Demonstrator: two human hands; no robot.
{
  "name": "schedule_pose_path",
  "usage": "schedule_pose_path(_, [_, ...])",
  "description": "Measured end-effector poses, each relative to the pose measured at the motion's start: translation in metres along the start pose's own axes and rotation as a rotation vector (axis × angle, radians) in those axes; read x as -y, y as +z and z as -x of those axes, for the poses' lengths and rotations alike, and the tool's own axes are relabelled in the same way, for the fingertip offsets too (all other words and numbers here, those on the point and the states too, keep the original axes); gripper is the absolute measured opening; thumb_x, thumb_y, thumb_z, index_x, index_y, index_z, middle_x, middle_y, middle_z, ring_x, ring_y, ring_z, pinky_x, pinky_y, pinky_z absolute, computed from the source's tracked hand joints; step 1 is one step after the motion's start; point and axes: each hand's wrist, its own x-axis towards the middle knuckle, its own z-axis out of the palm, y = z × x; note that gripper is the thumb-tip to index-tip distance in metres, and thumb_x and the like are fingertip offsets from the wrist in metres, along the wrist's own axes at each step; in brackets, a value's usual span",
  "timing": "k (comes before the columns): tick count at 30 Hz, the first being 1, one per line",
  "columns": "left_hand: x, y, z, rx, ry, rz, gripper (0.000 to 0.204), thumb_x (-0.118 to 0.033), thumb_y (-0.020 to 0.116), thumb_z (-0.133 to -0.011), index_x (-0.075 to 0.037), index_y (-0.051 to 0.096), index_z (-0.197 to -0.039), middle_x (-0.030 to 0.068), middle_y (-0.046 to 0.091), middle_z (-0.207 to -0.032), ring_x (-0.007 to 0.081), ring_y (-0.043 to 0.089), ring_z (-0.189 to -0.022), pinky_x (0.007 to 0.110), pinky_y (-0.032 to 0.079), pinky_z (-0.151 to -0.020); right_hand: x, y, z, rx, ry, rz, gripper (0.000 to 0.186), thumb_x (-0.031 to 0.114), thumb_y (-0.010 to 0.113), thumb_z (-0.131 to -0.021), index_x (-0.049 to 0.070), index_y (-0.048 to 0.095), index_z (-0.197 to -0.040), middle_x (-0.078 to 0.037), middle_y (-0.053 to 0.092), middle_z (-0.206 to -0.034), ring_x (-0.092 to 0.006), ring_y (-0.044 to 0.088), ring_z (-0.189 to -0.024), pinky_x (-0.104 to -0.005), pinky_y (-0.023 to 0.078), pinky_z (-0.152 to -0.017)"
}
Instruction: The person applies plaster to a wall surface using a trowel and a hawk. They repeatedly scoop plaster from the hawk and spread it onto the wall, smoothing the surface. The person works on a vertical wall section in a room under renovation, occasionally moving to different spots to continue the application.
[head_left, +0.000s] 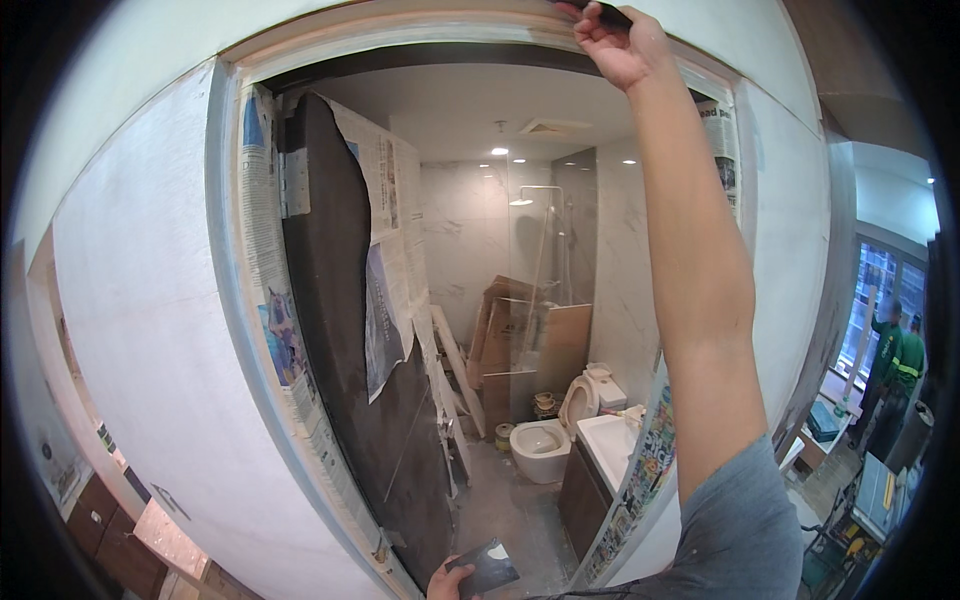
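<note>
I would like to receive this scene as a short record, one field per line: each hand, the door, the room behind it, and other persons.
Right hand: raised near the top of the door frame, holding a dark flat tool, partly cut off by the picture edge
Left hand: low, holding a dark flat plate with a pale patch
Door: dark, open, partly covered with newspaper
Room behind: toilet with raised lid, white sink, leaning cardboard
Other people: two in green clothing, far right
</note>
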Motion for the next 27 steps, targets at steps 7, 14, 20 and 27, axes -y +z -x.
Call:
schedule_pose_path(7, [-0.001,-0.003,0.001,0.019,-0.044,0.050,0.015,-0.013,0.060,-0.094,-0.008,0.062,-0.107,0.0009,0.061,-0.082,0.0123,0.057,-0.063,0.026,0.043,-0.047,-0.036,-0.026,-0.001,0.065,-0.137,0.309,0.016,0.003,0.057,-0.093,-0.001,0.051,-0.107,-0.015,0.059,-0.101,-0.0261,0.064,-0.089,-0.0401,0.051,-0.077])
schedule_pose_path(14, [-0.007,0.006,0.008,0.013,-0.051,0.047,0.014,-0.013,0.059,-0.095,-0.008,0.063,-0.108,0.0010,0.062,-0.083,0.0125,0.056,-0.061,0.027,0.043,-0.047,-0.054,0.012,-0.023,0.087,-0.140,0.397,0.017,0.010,0.045,-0.100,0.000,0.058,-0.099,-0.014,0.067,-0.084,-0.0193,0.064,-0.068,-0.0335,0.048,-0.065])
schedule_pose_path(20, [-0.003,0.006,0.009,-0.009,-0.035,0.086,0.022,-0.015,0.061,-0.094,-0.008,0.064,-0.116,0.0008,0.063,-0.084,0.0116,0.057,-0.064,0.026,0.042,-0.046,-0.036,0.037,0.001,-0.097,-0.067,0.161,0.023,0.013,0.037,-0.105,0.000,0.056,-0.106,-0.013,0.063,-0.086,-0.0189,0.060,-0.067,-0.0330,0.047,-0.064])
schedule_pose_path(27, [0.007,-0.003,0.001,0.013,-0.039,0.079,0.024,-0.016,0.061,-0.094,-0.008,0.065,-0.116,0.0008,0.064,-0.086,0.0110,0.056,-0.064,0.025,0.040,-0.047,-0.014,-0.002,0.003,0.089,-0.086,-0.035,0.021,0.010,0.041,-0.102,-0.003,0.057,-0.104,-0.018,0.069,-0.091,-0.0182,0.063,-0.069,-0.0328,0.049,-0.064])
